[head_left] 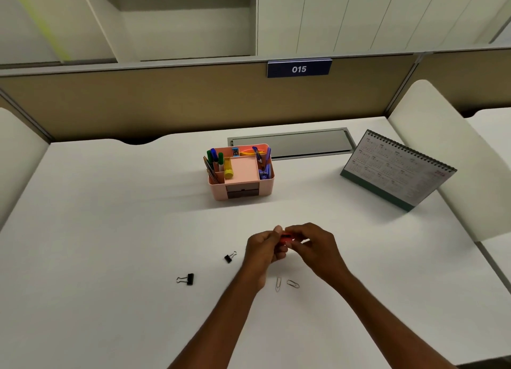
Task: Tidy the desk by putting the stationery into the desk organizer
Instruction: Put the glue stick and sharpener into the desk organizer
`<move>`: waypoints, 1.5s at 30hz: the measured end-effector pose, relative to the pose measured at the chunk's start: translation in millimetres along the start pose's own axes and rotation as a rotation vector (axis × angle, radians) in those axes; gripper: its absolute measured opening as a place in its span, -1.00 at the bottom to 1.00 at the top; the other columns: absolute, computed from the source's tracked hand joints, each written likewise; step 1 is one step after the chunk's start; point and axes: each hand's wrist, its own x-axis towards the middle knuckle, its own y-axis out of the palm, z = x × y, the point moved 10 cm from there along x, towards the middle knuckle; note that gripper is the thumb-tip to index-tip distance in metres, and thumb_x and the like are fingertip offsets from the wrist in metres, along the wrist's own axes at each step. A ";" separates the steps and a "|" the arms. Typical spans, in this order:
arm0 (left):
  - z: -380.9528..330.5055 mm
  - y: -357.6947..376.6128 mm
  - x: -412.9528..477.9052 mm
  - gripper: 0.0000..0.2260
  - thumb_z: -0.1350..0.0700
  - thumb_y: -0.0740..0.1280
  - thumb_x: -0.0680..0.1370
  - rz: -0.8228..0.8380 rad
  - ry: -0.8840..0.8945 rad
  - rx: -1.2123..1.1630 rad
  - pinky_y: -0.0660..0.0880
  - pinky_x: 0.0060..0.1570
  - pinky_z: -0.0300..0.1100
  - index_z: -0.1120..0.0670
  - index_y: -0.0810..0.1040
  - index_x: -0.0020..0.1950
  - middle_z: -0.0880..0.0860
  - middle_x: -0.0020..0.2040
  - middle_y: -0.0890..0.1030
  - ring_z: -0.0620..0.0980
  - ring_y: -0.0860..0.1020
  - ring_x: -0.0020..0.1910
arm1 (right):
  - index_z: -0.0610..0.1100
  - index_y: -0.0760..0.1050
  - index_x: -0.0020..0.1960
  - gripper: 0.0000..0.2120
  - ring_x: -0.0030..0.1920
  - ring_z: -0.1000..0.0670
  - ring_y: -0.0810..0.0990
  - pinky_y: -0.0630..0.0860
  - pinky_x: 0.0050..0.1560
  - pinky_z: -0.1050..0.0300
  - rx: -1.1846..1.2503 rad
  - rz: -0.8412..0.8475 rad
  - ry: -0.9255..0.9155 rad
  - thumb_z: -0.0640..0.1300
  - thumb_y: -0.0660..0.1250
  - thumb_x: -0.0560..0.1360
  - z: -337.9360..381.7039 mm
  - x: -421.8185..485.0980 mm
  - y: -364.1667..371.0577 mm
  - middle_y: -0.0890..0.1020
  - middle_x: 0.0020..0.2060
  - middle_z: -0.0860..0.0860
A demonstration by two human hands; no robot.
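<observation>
Above the white desk, my left hand and my right hand meet, both pinching a small red object; what it is I cannot make out. The pink desk organizer stands farther back at the middle, holding markers, pens, a yellow tube and a purple item. One black binder clip lies just left of my left hand, a second binder clip further left. Two silver paper clips rest on the desk below my hands.
A spiral desk calendar stands at the right. A grey cable tray lid is set into the desk behind the organizer. A beige partition with a "015" sign closes the back. White chair backs flank both sides.
</observation>
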 end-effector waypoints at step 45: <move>3.0 -98.2 -18.5 -0.75 0.07 0.31 0.67 -0.162 -0.104 -0.170 0.51 -0.27 -0.22 0.19 0.71 0.09 0.12 -0.14 0.71 -0.04 0.57 -0.31 | -0.16 0.63 0.28 -0.66 -0.01 -0.04 0.65 0.65 0.08 0.06 -0.546 0.247 -0.029 -0.13 0.50 0.53 64.6 246.0 112.8 0.70 0.10 -0.09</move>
